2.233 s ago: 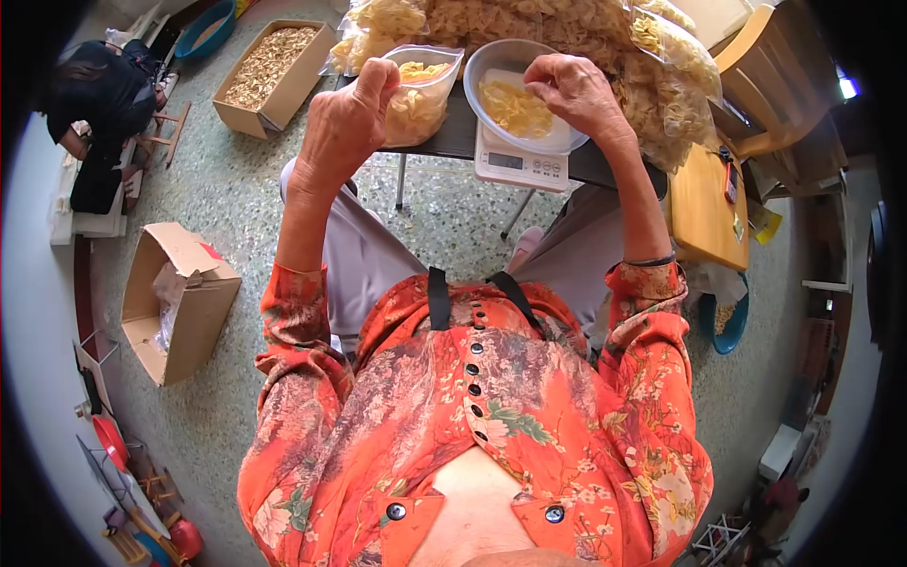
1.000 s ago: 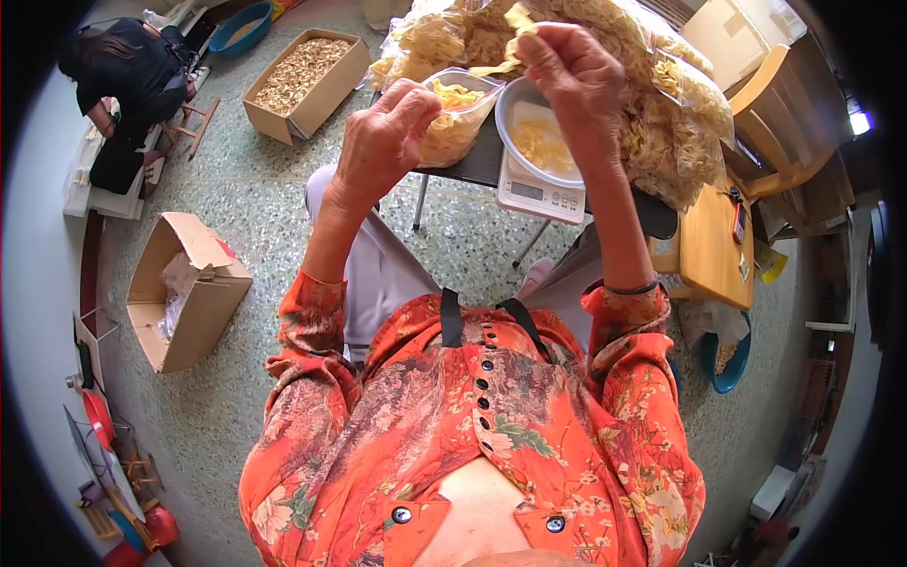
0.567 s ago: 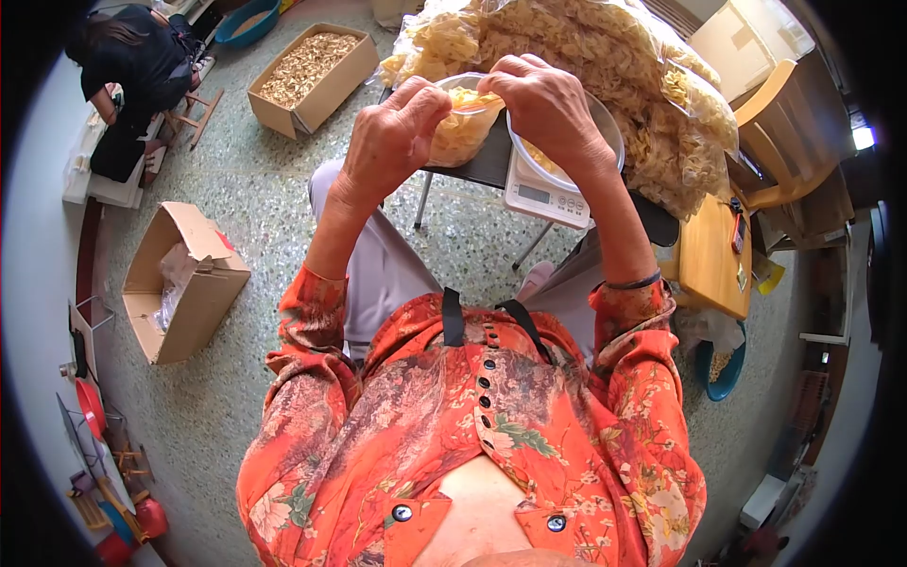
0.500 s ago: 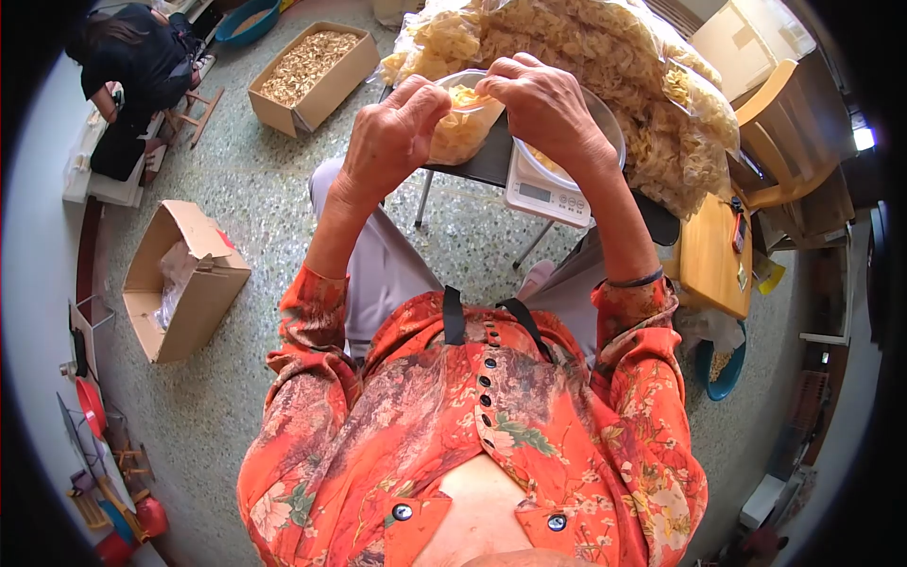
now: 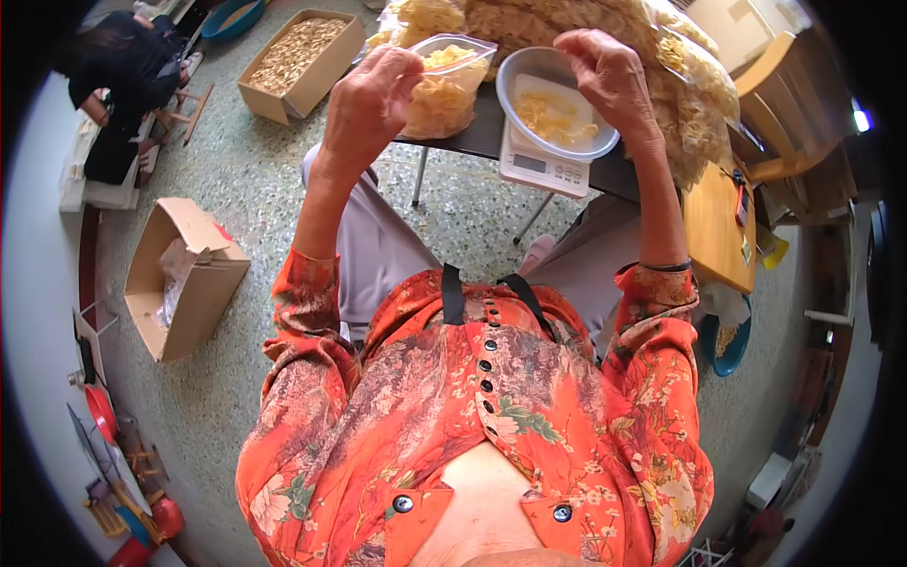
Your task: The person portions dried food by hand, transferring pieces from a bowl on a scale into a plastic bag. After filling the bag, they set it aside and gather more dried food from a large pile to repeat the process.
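Observation:
A clear zip bag (image 5: 444, 99) of pale yellow dried slices stands upright on a small dark table (image 5: 487, 140), its mouth partly open. My left hand (image 5: 373, 102) is closed on the left edge of the bag's top. To the right, a whitish plastic bowl (image 5: 511, 93) with some yellow slices in its bottom sits on a white digital scale (image 5: 537, 170). My right hand (image 5: 609, 83) is over the bowl's right rim, fingers loosely bent and apart, with nothing visible in them.
Large bags of dried slices (image 5: 567, 28) are piled behind the table. A cardboard box of brown pieces (image 5: 300, 59) and an open carton (image 5: 203, 279) stand on the floor. At the far left sits another person (image 5: 118, 85). A wooden chair (image 5: 789, 113) is on the right.
My right hand has left the zip bag's top and moved right, over the bowl. My left hand keeps its hold on the bag. The view has shifted slightly.

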`<state>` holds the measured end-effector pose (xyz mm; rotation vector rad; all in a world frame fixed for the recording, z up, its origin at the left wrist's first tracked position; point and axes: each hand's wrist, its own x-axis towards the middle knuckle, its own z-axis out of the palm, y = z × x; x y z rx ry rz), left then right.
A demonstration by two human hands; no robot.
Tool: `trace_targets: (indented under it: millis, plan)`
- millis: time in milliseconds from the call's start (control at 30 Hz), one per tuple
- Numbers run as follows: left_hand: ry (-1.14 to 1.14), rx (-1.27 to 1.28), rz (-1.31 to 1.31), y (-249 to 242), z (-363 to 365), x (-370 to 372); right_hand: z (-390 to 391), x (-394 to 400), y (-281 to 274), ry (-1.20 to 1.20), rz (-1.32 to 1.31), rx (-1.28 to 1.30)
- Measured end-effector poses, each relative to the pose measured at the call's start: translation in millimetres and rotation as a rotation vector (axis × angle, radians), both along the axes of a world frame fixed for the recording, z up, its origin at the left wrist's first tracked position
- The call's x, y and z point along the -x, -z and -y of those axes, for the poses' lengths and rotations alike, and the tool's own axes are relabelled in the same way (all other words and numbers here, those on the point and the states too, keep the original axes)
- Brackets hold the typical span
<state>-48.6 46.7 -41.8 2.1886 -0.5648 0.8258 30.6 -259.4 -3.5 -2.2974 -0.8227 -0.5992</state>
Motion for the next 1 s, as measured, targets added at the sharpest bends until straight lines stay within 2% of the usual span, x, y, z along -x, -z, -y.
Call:
trace_targets:
  millis: [33,67,100,167,267,400,533,633,1000]
  plan:
    - [0.021,0.008,0.004,1,1,-2,14,0,1,0.072,-0.087,0.167]
    - [0.013,0.018,-0.008,1,1,-3,25,1,6,0.112,-0.163,0.227]
    - [0.001,0.027,-0.02,-1,3,-2,28,6,8,0.15,-0.115,0.321]
    - [0.018,0.009,-0.048,-6,4,2,32,10,9,0.205,-0.227,0.439]
    - [-0.013,-0.029,-0.131,-5,3,3,34,13,22,0.202,-0.236,0.536]
    - [-0.041,-0.04,-0.02,-1,5,0,29,12,29,0.253,-0.321,0.575]
    - [-0.028,0.003,-0.101,1,6,-1,19,6,41,0.225,-0.298,0.562]
    - [-0.037,-0.025,-0.142,0,2,-3,11,0,48,0.278,-0.285,0.65]
    - [-0.011,-0.084,-0.313,-8,-5,-12,2,-10,52,0.403,-0.429,0.646]
